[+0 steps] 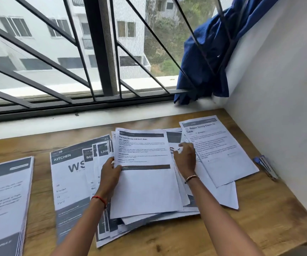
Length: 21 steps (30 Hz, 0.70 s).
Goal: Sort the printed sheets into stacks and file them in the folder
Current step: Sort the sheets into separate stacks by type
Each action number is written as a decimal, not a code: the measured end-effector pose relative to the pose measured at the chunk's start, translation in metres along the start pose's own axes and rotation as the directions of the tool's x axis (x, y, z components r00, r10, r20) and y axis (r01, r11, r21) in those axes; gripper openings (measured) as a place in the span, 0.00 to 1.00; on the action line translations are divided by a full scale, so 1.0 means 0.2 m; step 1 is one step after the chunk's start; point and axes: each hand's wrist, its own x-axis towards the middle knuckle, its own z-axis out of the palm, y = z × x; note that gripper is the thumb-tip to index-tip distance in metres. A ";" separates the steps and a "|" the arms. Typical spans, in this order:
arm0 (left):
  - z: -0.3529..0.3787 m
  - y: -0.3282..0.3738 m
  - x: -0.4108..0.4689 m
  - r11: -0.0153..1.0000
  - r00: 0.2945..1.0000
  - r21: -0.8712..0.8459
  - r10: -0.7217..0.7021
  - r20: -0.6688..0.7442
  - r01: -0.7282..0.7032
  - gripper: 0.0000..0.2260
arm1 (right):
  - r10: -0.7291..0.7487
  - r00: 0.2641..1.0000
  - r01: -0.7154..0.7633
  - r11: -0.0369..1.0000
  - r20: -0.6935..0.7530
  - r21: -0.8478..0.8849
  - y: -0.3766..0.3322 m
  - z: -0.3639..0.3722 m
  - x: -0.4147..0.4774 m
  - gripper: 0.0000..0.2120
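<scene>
Printed sheet point(145, 172) pinched at its edge by left grip point(110, 174).

Middle pile point(145, 191), surroundings. You have bare table point(40, 182) left of it and in front. Behind it: window grille point(101, 52). Right of it: wall point(278, 89), small blue object point(265, 166). Further left: second stack point(5, 200).

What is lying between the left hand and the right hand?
In the head view, the topmost printed sheet lies between the left hand and the right hand. The left hand holds its left edge.
</scene>
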 end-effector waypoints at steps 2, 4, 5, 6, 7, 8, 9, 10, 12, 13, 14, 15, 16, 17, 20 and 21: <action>-0.01 0.00 0.01 1.000 1.000 0.002 0.002 0.000 -0.002 0.15 | 0.065 0.994 -0.078 0.981 -0.083 -0.175 0.11 -0.06 0.07 0.18; -0.01 0.00 0.02 1.000 1.000 0.014 0.027 0.004 -0.027 0.14 | 0.146 0.985 -0.164 0.947 -0.087 -0.277 0.20 -0.10 0.11 0.23; 0.00 0.00 0.02 0.999 0.999 0.012 0.041 0.005 -0.041 0.14 | 0.186 0.980 -0.198 0.935 -0.067 -0.294 0.23 -0.12 0.11 0.25; 0.00 0.01 0.01 0.999 0.999 0.005 0.051 0.005 -0.051 0.14 | 0.217 0.975 -0.221 0.928 -0.048 -0.301 0.25 -0.13 0.12 0.25; 0.01 0.01 0.01 0.998 0.998 0.002 0.060 0.003 -0.060 0.14 | 0.231 0.972 -0.230 0.922 -0.032 -0.311 0.27 -0.14 0.12 0.25; 0.01 0.01 0.01 0.998 0.998 0.004 0.068 0.000 -0.068 0.14 | 0.231 0.973 -0.224 0.913 -0.020 -0.342 0.29 -0.15 0.11 0.24; 0.01 0.00 0.01 0.998 0.998 0.005 0.070 -0.003 -0.070 0.14 | 0.210 0.978 -0.199 0.900 -0.015 -0.388 0.30 -0.15 0.10 0.23; 0.01 -0.01 0.01 0.998 0.998 -0.002 0.066 -0.004 -0.066 0.15 | 0.180 0.983 -0.168 0.883 -0.015 -0.439 0.30 -0.14 0.10 0.22; 0.01 -0.02 0.01 0.999 0.999 -0.016 0.044 -0.008 -0.044 0.15 | 0.125 0.992 -0.117 0.847 -0.019 -0.518 0.30 -0.14 0.09 0.19; 0.01 -0.02 0.01 0.999 0.999 -0.023 0.031 -0.015 -0.032 0.15 | 0.101 0.995 -0.096 0.834 -0.021 -0.544 0.30 -0.13 0.09 0.17; 0.01 -0.02 0.01 0.999 0.999 -0.027 0.025 -0.020 -0.025 0.15 | 0.078 0.997 -0.078 0.823 -0.024 -0.563 0.30 -0.12 0.09 0.15; 0.01 -0.02 0.01 0.999 1.000 -0.034 0.022 -0.019 -0.023 0.15 | 0.052 0.998 -0.059 0.816 -0.029 -0.574 0.30 -0.12 0.09 0.13; 0.01 -0.02 0.01 0.999 1.000 -0.038 0.018 -0.015 -0.019 0.15 | 0.020 0.999 -0.040 0.819 -0.041 -0.573 0.30 -0.11 0.09 0.12; 0.00 -0.02 0.01 0.999 1.000 -0.045 0.011 -0.012 -0.012 0.15 | -0.012 0.998 -0.024 0.831 -0.062 -0.556 0.29 -0.10 0.09 0.12; -0.01 -0.04 0.02 0.999 1.000 -0.049 -0.012 -0.001 0.012 0.15 | -0.050 0.991 -0.011 0.899 -0.127 -0.439 0.24 -0.11 0.08 0.10; -0.01 -0.05 0.03 0.998 1.000 -0.057 -0.018 0.008 0.019 0.15 | -0.038 0.990 -0.021 0.912 -0.135 -0.409 0.22 -0.12 0.09 0.10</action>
